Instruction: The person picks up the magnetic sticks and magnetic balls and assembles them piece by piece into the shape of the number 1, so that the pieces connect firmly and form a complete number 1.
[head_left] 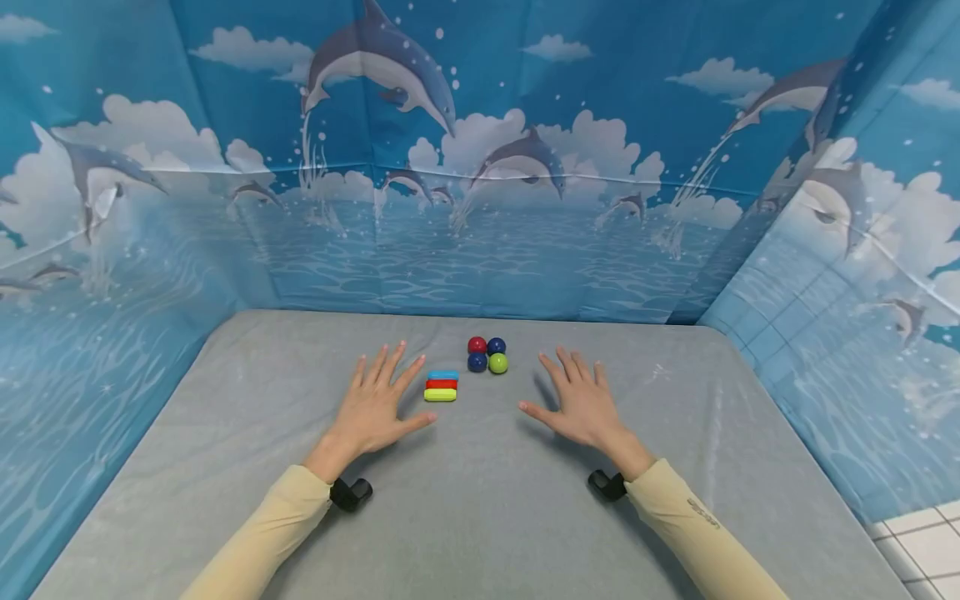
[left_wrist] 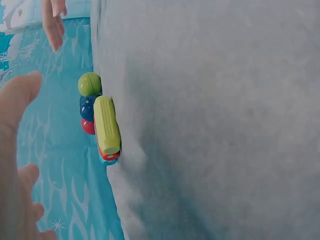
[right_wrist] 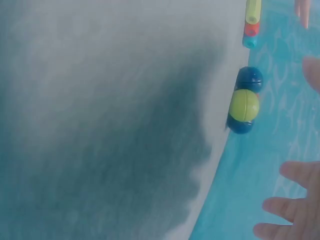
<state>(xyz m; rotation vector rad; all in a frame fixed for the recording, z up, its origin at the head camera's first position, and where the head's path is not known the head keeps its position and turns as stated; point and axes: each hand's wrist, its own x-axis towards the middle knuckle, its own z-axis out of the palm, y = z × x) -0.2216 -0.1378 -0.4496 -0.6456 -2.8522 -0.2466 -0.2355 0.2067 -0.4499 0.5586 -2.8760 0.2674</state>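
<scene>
Both hands hover over the grey table with fingers spread, and neither holds anything. My left hand (head_left: 375, 412) is just left of three short rods lying side by side: a blue rod (head_left: 443, 375), a red rod (head_left: 442, 384) and a yellow-green rod (head_left: 440, 395). Behind them to the right, several balls sit in a tight cluster: a red ball (head_left: 477, 344), a dark blue ball (head_left: 497, 346), another dark blue ball (head_left: 477, 362) and a green ball (head_left: 498, 363). To the right of the balls is my right hand (head_left: 583, 407), apart from them.
The grey cloth-covered table (head_left: 487, 517) spreads under both hands. A blue curtain (head_left: 480, 250) printed with dolphins hangs behind it and along its sides. White floor tiles (head_left: 930, 550) show at the lower right. Each wrist wears a black strap-on device (head_left: 351, 495).
</scene>
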